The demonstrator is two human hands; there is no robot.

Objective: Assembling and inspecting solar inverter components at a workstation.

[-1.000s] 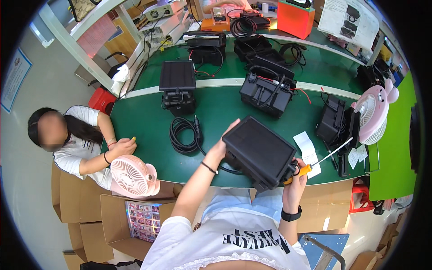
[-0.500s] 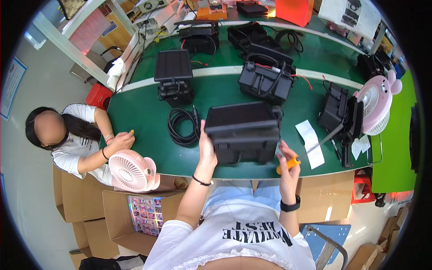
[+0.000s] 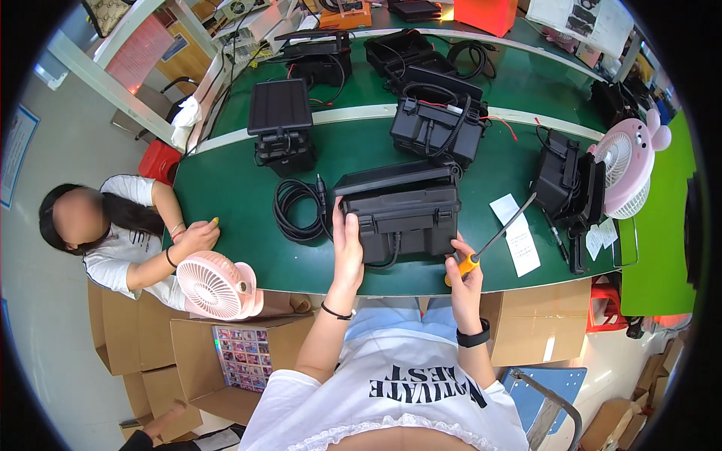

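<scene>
In front of me on the green table is a black plastic box (image 3: pixel 410 222) with latches on its front and a flat black panel tilted over its top. A short cable hangs down its front. My left hand (image 3: pixel 348 244) grips the box's left side, thumb and fingers along the edge. My right hand (image 3: pixel 465 276) is closed round the yellow handle of a screwdriver (image 3: pixel 499 239), whose shaft points up and right. Its fingertips reach the lower right corner of the box. A coiled black cable (image 3: pixel 295 210) lies just left of the box.
More black boxes (image 3: pixel 438 124) stand behind, one with a panel (image 3: pixel 280 107) on top. On the right are a paper slip (image 3: pixel 517 237), an opened box (image 3: pixel 571 188) and a pink fan (image 3: pixel 628 165). A co-worker (image 3: pixel 135 233) sits left behind another pink fan (image 3: pixel 214 286). Cartons (image 3: pixel 192 361) stand below.
The box has turned so its latched front faces me more. My right hand has come left to its corner with the screwdriver. Another person's hand now shows at the lower left.
</scene>
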